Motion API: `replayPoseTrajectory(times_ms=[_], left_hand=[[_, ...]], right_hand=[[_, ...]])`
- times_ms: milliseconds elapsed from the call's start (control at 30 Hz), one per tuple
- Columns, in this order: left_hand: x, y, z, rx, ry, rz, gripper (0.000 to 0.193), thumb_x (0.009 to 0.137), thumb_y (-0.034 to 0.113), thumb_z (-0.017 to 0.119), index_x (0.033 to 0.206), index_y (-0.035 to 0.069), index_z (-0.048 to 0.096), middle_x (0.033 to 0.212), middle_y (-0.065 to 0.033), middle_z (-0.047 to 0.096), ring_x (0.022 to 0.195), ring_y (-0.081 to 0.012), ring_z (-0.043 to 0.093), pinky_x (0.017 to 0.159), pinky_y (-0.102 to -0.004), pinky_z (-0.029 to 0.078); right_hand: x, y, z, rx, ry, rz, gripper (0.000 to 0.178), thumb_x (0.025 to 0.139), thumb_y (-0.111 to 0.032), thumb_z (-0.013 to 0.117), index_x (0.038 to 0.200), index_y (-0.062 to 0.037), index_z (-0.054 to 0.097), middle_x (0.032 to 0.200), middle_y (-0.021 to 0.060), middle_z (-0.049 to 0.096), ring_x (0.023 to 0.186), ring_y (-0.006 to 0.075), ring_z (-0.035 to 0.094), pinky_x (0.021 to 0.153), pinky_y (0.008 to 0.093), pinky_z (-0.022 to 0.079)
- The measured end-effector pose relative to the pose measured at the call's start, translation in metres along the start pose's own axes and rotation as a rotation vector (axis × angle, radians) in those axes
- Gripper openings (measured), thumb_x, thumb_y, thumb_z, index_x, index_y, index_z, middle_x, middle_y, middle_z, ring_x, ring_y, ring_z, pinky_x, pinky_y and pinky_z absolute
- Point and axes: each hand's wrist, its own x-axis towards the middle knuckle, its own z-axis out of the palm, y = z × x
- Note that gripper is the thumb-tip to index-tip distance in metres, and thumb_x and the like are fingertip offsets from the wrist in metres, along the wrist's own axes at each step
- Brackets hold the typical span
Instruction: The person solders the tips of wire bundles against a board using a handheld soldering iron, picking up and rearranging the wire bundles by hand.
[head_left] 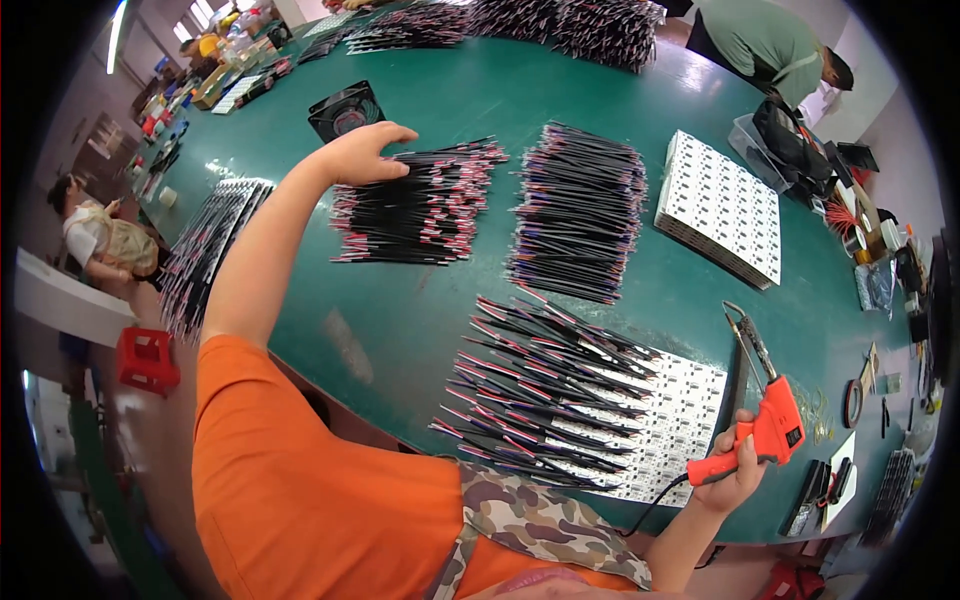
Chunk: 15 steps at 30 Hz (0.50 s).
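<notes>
My left hand (362, 154) reaches over the far left edge of a pile of black wires (400, 215) with red and white ends. Its thumb and fingers are apart, and nothing shows between them. In my right hand (738, 480) is a red soldering gun (768, 428), its metal tip pointing up and away. Left of the gun lies a white circuit board panel (690, 400) on the green table (400, 340). Rows of black wires (540, 395) spread across that panel, their stripped red and white ends jutting out to the left.
Another wire pile (575, 215) lies mid-table, beside a stack of white board panels (722, 205). A black fan (347, 112) stands beyond my left hand. Tape (852, 403) and small tools lie at the right. Wires on a panel (212, 250) overhang the left edge. Other people work farther off.
</notes>
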Motion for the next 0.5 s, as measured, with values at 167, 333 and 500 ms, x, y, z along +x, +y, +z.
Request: replayPoseTrajectory(times_ms=[167, 333, 500], left_hand=[[-0.044, 0.055, 0.011, 0.126, -0.039, 0.173, 0.060, 0.073, 0.013, 0.073, 0.128, 0.002, 0.054, 0.127, -0.0174, 0.056, 0.125, -0.0358, 0.050, 0.108, -0.0422, 0.040], [-0.063, 0.050, 0.041, 0.394, 0.298, 0.091, 0.080, 0.073, 0.008, 0.072, 0.144, 0.000, 0.037, 0.136, -0.0215, 0.049, 0.130, -0.0382, 0.045, 0.111, -0.0457, 0.035], [-0.059, 0.041, 0.059, 0.380, 0.245, 0.129, 0.063, 0.073, 0.002, 0.061, 0.135, -0.002, 0.048, 0.111, -0.0174, 0.057, 0.107, -0.0355, 0.054, 0.097, -0.0451, 0.044]], right_hand=[[0.001, 0.004, -0.005, -0.001, 0.001, -0.005, 0.041, 0.090, -0.005, 0.057, 0.128, 0.0060, 0.045, 0.110, 0.0189, 0.063, 0.070, 0.0111, 0.055, 0.061, 0.0207, 0.048], [0.002, 0.005, -0.014, 0.009, -0.068, 0.011, 0.047, 0.094, -0.006, 0.056, 0.137, 0.0046, 0.040, 0.115, 0.0183, 0.062, 0.074, 0.0116, 0.056, 0.067, 0.0225, 0.049], [0.002, 0.007, -0.016, 0.018, -0.063, 0.006, 0.047, 0.094, -0.006, 0.055, 0.137, 0.0046, 0.039, 0.115, 0.0183, 0.062, 0.074, 0.0116, 0.056, 0.067, 0.0223, 0.049]])
